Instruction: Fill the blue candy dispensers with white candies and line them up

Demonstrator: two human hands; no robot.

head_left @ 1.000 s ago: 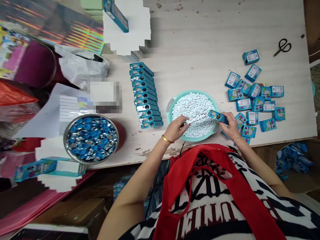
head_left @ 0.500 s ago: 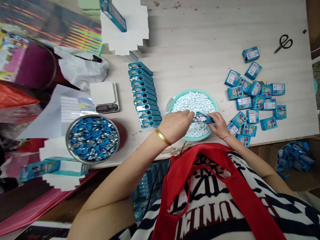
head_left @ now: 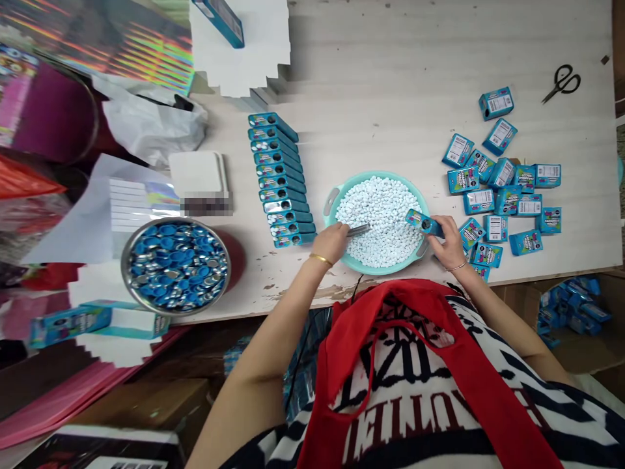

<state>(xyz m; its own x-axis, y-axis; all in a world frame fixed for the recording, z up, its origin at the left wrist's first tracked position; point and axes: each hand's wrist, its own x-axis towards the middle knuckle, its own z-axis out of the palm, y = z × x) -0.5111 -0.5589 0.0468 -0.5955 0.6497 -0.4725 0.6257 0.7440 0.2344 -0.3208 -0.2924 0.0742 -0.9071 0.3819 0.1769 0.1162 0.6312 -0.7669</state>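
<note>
A teal basin (head_left: 333,199) full of small white pellets (head_left: 378,208) sits near the table's front edge. My left hand (head_left: 332,241) rests at the basin's left rim, closed on a thin grey metal scoop (head_left: 359,229) that lies over the pellets. My right hand (head_left: 446,242) is at the basin's right rim, gripping a small blue box (head_left: 424,223) held tilted over the pellets. A neat row of blue boxes (head_left: 280,182) stands left of the basin. A loose heap of blue boxes (head_left: 505,189) lies to the right.
A steel bowl of blue and silver caps (head_left: 176,266) sits at the left. A white scale (head_left: 198,182), white card stacks (head_left: 239,45) and a plastic bag (head_left: 151,127) lie behind it. Black scissors (head_left: 561,81) are at the far right. A carton of boxes (head_left: 573,312) stands below the table edge.
My hands met over the basin with the box between them, then drew apart. The left hand now holds the scoop at the left rim; the right has carried the box back to the right.
</note>
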